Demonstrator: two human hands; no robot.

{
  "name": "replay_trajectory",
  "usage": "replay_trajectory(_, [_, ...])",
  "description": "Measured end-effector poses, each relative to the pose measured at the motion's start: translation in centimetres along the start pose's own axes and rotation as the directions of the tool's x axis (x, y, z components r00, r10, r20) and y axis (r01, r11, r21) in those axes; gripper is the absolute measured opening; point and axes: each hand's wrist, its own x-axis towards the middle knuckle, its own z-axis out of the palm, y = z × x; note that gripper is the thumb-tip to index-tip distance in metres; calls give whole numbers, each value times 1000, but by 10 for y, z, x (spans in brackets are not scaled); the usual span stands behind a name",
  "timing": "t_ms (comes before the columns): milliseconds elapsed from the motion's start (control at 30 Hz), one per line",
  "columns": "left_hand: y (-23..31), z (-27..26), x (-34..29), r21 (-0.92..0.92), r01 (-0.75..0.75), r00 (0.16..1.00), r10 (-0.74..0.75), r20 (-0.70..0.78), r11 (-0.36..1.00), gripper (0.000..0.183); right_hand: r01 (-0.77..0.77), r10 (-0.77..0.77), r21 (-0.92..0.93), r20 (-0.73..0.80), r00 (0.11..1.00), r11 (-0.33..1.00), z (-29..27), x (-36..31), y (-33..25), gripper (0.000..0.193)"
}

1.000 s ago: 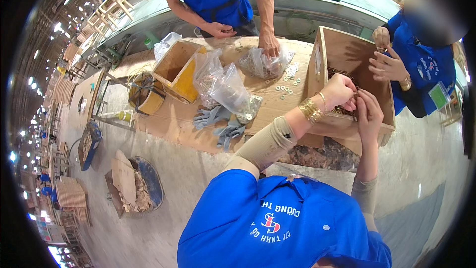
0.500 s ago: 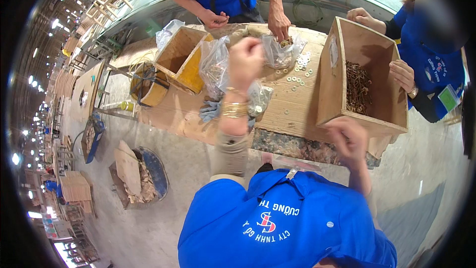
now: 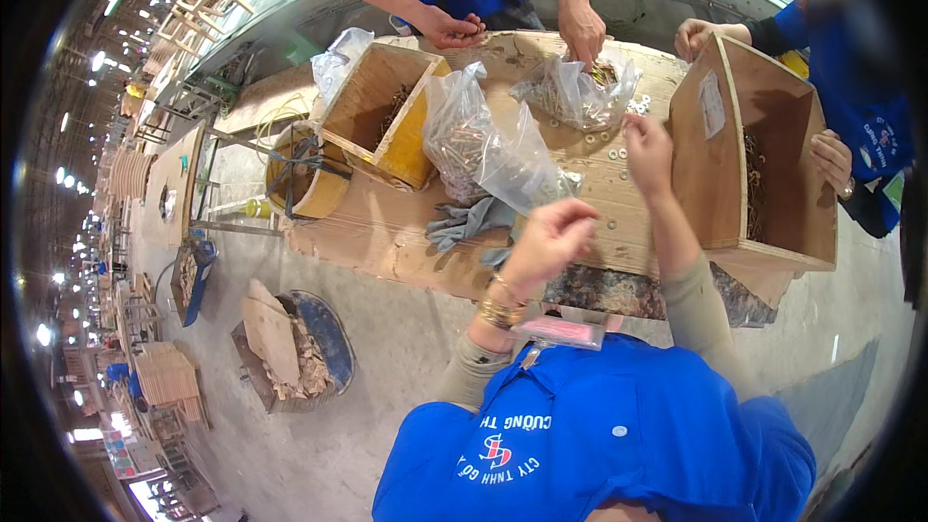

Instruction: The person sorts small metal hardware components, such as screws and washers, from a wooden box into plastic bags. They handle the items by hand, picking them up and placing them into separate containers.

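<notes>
My left hand (image 3: 549,244), with gold bracelets at the wrist, is over the near edge of the bench, its fingers curled together. Whatever it may hold is hidden. Farther right, my right hand (image 3: 646,157) has its fingers drawn together beside the small pale washers (image 3: 621,153) scattered on the cardboard. Nothing in its fingers can be made out. Ahead of my left hand lies a clear plastic bag of washers (image 3: 527,172), and beside it a clear bag of long screws (image 3: 456,140). Behind them, another clear bag of hardware (image 3: 572,95) has a co-worker's hand (image 3: 582,31) in its mouth.
A tall plywood box (image 3: 710,150) of bolts stands at right, held by another person's hand (image 3: 831,159). A yellow-sided wooden box (image 3: 406,140) stands at left, near grey gloves (image 3: 469,222). A scrap-filled bin (image 3: 300,353) sits on the floor.
My left hand has come back from over the bags toward my body. My right hand has moved forward to the washers. The view has shifted slightly.
</notes>
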Motion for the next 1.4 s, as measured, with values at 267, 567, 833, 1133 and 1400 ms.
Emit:
replay_trajectory(267, [110, 56, 25, -582, -31, 424, 538, 729, 813, 12, -261, 411, -693, 56, 910, 672, 13, 76, 96, 32])
replay_trajectory(567, [150, 77, 22, -558, 605, 201, 569, 797, 568, 22, 48, 245, -731, 289, 925, 680, 18, 38, 115, 26])
replay_trajectory(833, [132, 77, 29, -530, 683, 203, 565, 799, 503, 28, 163, -47, -353, 316, 948, 921, 47, 67, 9, 16])
replay_trajectory(1133, [122, 70, 33, -694, 602, 208, 762, 614, 395, 29, 343, 123, -426, 758, 641, 837, 95, 160, 37, 22])
replay_trajectory(1400, [123, 44, 43, -884, 258, 221, 867, 446, 389, 22, 340, 166, -86, 962, -216, 937, 95, 217, 62, 27])
